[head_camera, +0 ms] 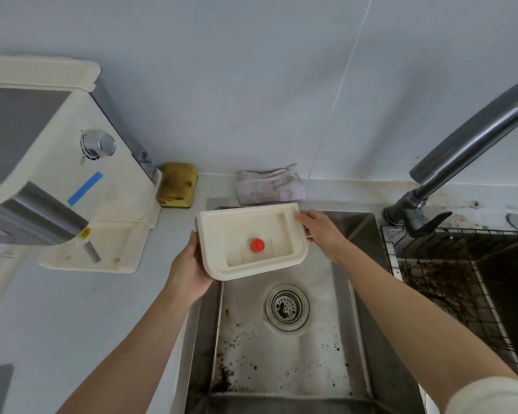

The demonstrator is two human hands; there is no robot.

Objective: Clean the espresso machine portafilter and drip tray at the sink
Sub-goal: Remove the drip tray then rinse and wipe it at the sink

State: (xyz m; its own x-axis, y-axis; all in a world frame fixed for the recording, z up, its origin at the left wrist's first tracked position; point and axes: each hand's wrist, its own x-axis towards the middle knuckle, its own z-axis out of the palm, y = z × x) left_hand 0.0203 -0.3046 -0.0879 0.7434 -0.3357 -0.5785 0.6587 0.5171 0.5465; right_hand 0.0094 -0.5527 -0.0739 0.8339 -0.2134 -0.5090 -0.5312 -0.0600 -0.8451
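Just above the sink, left hand and right hand grip drip tray — red knob inside

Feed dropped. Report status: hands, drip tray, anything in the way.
Left hand and right hand both grip the drip tray by its ends. Tray held over the sink, red float inside. Nothing blocking; coffee grounds on sink floor.

Espresso machine beyond left edge
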